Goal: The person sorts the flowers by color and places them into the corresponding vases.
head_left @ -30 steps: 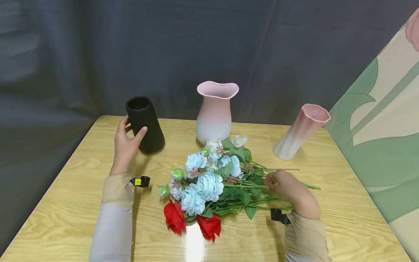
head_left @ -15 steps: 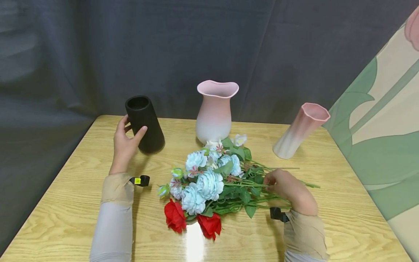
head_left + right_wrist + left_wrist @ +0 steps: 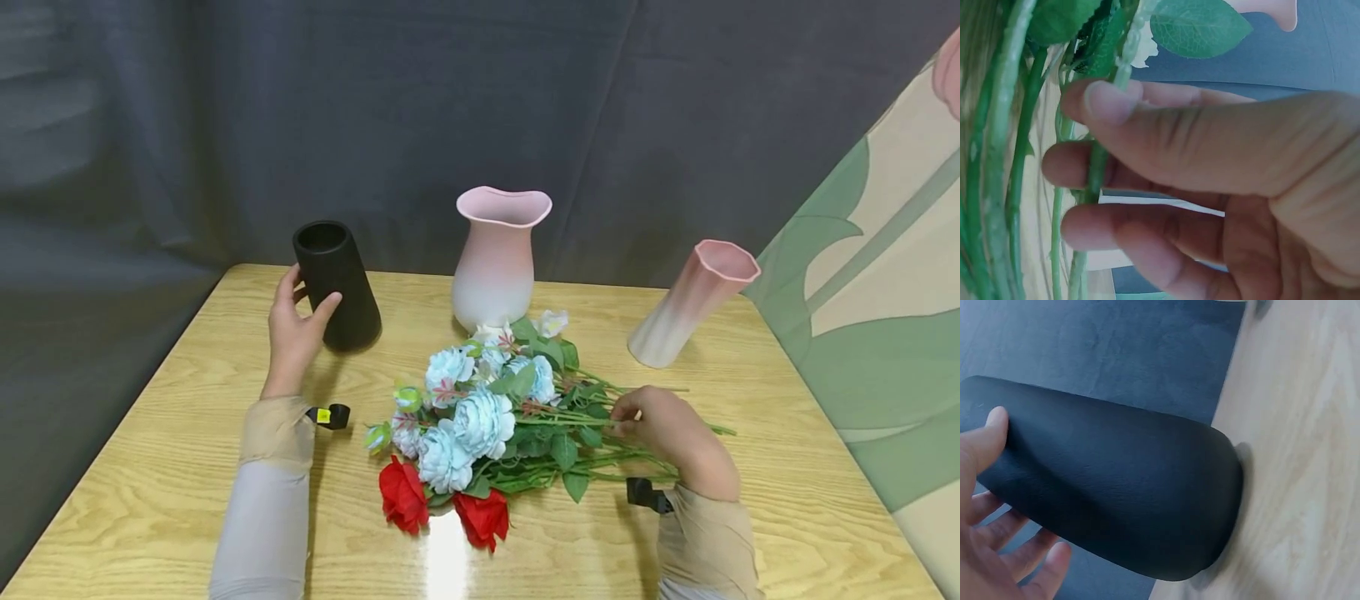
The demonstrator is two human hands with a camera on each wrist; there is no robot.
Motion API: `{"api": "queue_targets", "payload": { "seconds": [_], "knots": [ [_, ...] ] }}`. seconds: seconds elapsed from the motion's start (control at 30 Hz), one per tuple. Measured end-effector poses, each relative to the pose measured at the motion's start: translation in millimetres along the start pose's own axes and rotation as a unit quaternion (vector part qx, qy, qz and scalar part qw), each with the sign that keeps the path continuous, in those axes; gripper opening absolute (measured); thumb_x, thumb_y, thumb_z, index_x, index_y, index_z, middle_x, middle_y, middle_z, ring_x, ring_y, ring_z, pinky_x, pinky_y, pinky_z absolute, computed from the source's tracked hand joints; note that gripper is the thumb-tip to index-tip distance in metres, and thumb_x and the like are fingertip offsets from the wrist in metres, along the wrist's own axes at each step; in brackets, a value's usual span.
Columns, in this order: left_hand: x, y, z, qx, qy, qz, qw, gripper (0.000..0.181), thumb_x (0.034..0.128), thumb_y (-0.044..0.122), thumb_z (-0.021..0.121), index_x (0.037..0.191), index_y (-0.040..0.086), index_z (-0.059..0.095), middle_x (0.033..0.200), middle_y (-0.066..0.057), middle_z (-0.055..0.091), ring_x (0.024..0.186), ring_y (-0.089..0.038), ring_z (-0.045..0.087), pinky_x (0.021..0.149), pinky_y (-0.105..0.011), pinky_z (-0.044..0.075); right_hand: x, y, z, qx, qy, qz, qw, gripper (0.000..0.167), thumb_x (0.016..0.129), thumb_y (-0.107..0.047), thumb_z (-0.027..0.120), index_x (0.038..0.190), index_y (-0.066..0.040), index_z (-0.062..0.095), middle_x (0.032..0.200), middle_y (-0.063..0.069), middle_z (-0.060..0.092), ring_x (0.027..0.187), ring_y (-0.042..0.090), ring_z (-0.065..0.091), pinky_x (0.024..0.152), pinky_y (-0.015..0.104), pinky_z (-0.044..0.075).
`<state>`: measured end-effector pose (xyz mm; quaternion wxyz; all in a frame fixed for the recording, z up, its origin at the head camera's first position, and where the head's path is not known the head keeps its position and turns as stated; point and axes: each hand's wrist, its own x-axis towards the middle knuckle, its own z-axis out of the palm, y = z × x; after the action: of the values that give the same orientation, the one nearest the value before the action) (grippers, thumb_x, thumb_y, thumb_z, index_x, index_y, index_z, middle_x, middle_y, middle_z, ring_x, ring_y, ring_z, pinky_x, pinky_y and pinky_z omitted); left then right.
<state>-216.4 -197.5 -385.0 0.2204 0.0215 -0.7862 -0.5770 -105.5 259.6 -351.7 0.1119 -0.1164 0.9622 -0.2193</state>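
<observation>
On the left of the table, my left hand [image 3: 295,332] holds the upper part of a black vase [image 3: 343,287], thumb on the near side and fingers along the other. The vase [image 3: 1129,481] stands upright on the wood in the left wrist view. My right hand [image 3: 671,437] pinches a green flower stem [image 3: 1095,178] between thumb and index finger. That stem belongs to a lying bunch of artificial flowers: light blue peonies [image 3: 483,423], buds [image 3: 408,398], red roses [image 3: 405,496] and leaves. Which bloom the pinched stem carries is hard to tell.
A pink and white vase [image 3: 495,267] with a wavy rim stands at the back middle, just behind the blooms. Further right is a twisted pink vase [image 3: 690,308]. Dark cloth [image 3: 420,108] hangs behind the table [image 3: 165,467].
</observation>
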Motion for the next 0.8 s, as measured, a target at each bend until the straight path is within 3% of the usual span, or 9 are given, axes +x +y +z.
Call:
{"api": "queue_targets", "payload": {
  "seconds": [0.13, 0.4, 0.53, 0.8],
  "knots": [
    [-4.0, 0.6, 1.2, 0.012, 0.006, -0.003, 0.9999, 0.067, 0.0949, 0.021, 0.069, 0.152, 0.010, 0.037, 0.151, -0.017, 0.041, 0.134, -0.034, 0.045, 0.100, -0.056, 0.049, 0.1, 2.7, -0.7, -0.006, 0.004, -0.014, 0.9999, 0.008, 0.090, -0.004, 0.068, 0.086, -0.009, 0.074, 0.083, 0.001, 0.068, 0.071, 0.013, 0.054, 0.063, 0.033, 0.045],
    [-6.3, -3.8, 1.8, 0.025, 0.009, -0.001, 0.9996, 0.070, 0.0960, 0.027, 0.067, 0.155, 0.013, 0.033, 0.153, -0.015, 0.044, 0.142, -0.030, 0.039, 0.104, -0.057, 0.039, -0.7, 5.7, -1.2, -0.016, 0.039, -0.033, 0.9986, 0.008, 0.087, -0.003, 0.071, 0.087, -0.010, 0.075, 0.084, 0.002, 0.071, 0.075, 0.013, 0.060, 0.066, 0.034, 0.049],
    [-7.4, -5.1, 1.4, 0.027, 0.013, 0.000, 0.9995, 0.070, 0.0957, 0.026, 0.068, 0.155, 0.012, 0.033, 0.153, -0.015, 0.045, 0.141, -0.031, 0.041, 0.102, -0.057, 0.041, -0.2, 5.5, -1.2, -0.011, 0.050, -0.043, 0.9978, 0.004, 0.087, -0.004, 0.072, 0.088, -0.007, 0.074, 0.085, 0.004, 0.071, 0.073, 0.013, 0.061, 0.064, 0.033, 0.049],
    [-5.6, -7.7, 10.0, 0.029, 0.013, 0.013, 0.9994, 0.069, 0.0949, 0.023, 0.068, 0.154, 0.009, 0.035, 0.152, -0.018, 0.045, 0.139, -0.037, 0.044, 0.097, -0.057, 0.045, 0.2, 9.1, -2.2, -0.012, 0.121, -0.081, 0.9893, 0.009, 0.084, -0.002, 0.074, 0.089, -0.009, 0.075, 0.089, 0.005, 0.074, 0.078, 0.021, 0.069, 0.067, 0.035, 0.055]
  ]
}}
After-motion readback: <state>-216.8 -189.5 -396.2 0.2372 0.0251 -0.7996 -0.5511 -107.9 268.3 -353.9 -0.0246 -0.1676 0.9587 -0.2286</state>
